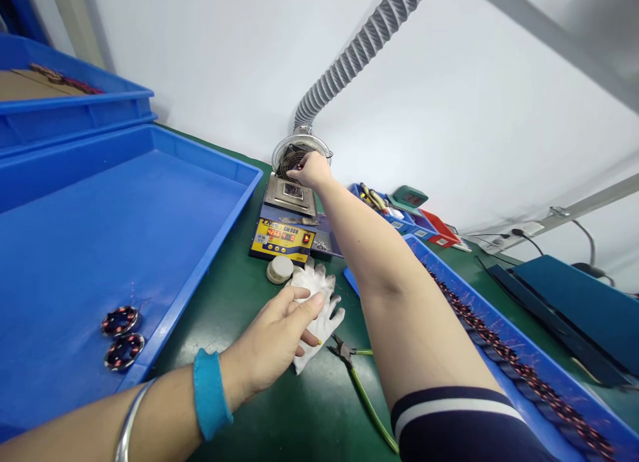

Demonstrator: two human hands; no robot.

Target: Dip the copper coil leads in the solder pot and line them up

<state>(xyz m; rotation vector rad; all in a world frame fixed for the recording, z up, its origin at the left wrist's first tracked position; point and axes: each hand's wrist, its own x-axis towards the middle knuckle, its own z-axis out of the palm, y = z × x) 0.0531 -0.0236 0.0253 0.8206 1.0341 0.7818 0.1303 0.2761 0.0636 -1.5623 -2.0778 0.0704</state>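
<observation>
My right hand [312, 170] reaches far forward to the front of the round exhaust hood [319, 142], above the solder pot [292, 193]. Its fingers are pinched together, and what they hold is too small to make out. My left hand [277, 332] is over the white glove [319, 315], with its fingers loosely apart and nothing held. The pot's yellow control panel [282, 239] shows lit red digits. A small round container [280, 269] stands in front of it. Green-handled cutters [362, 389] lie right of the glove.
Two wound copper rings [120, 321] lie in the large blue tray [234, 196] at left. Many more wound rings [499, 349] line a long blue tray at right. Small bins [436, 228] with tools stand along the wall. A grey hose [359, 52] rises from the hood.
</observation>
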